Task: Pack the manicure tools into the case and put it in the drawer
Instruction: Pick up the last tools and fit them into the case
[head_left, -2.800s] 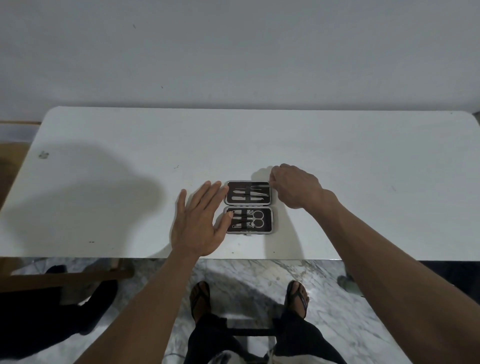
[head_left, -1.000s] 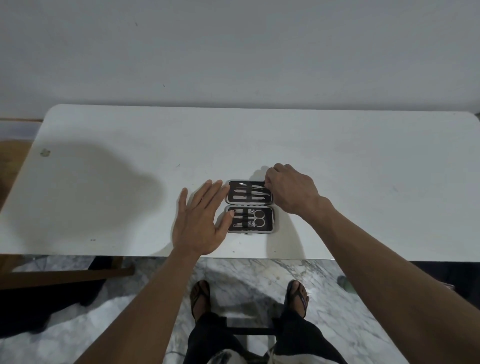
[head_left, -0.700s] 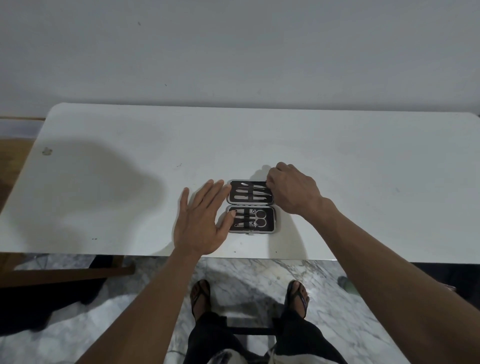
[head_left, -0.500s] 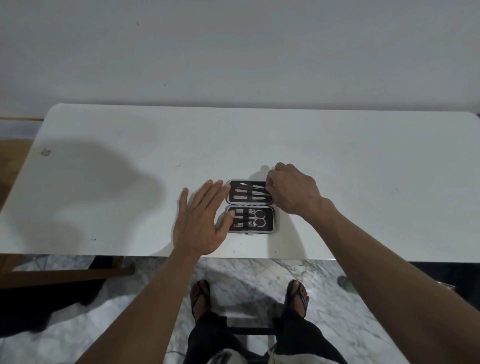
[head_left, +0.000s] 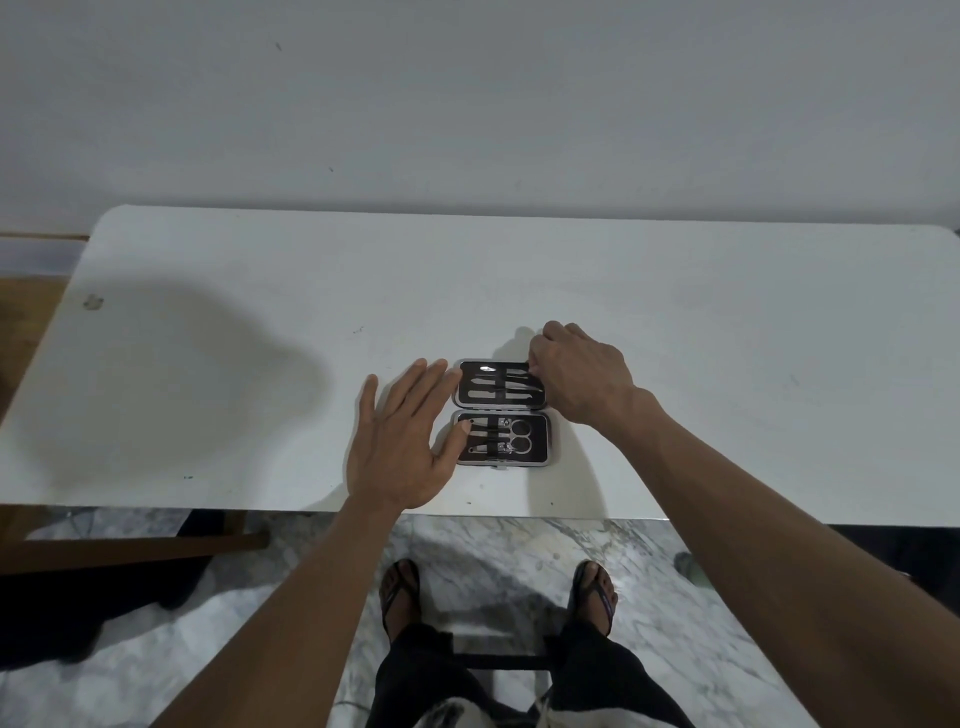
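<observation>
Case (head_left: 502, 411), rectangular, black-lined, metal tools strapped inside, lies open between hands: left hand (head_left: 402, 441) flat, splayed; right hand (head_left: 582, 379) curled, pinching its far corner.

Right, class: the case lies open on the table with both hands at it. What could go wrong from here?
1. The right hand is fingering the far half of the open case; a tool there may not be seated and could stop it closing.
2. The left hand has its thumb over the near half, so closing now might pinch it.
3. The case sits near the table edge and could be nudged off.
</observation>
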